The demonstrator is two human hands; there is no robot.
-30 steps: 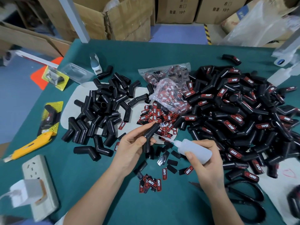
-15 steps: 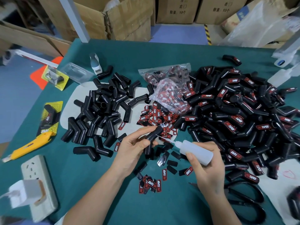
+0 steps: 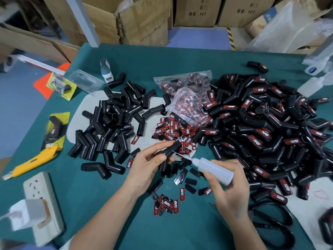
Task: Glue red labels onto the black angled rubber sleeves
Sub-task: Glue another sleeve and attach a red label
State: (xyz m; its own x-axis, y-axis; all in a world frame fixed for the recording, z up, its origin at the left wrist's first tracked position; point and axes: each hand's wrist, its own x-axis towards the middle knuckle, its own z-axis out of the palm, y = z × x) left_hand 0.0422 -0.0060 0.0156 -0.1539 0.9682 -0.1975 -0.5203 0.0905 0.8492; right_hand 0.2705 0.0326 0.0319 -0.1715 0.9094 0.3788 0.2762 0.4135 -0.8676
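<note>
You're gripping black angled rubber sleeve in left hand, right hand squeezing translucent plastic glue bottle; keep nozzle touching, bead thin, sleeve steady.

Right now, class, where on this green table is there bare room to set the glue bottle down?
Bare green cloth lies at the far edge, and between the forearms near the white power strip. The labelled black sleeve heap crowds the right.

Left hand pinching, fingers curled, right hand gripping, forearms converging
</note>
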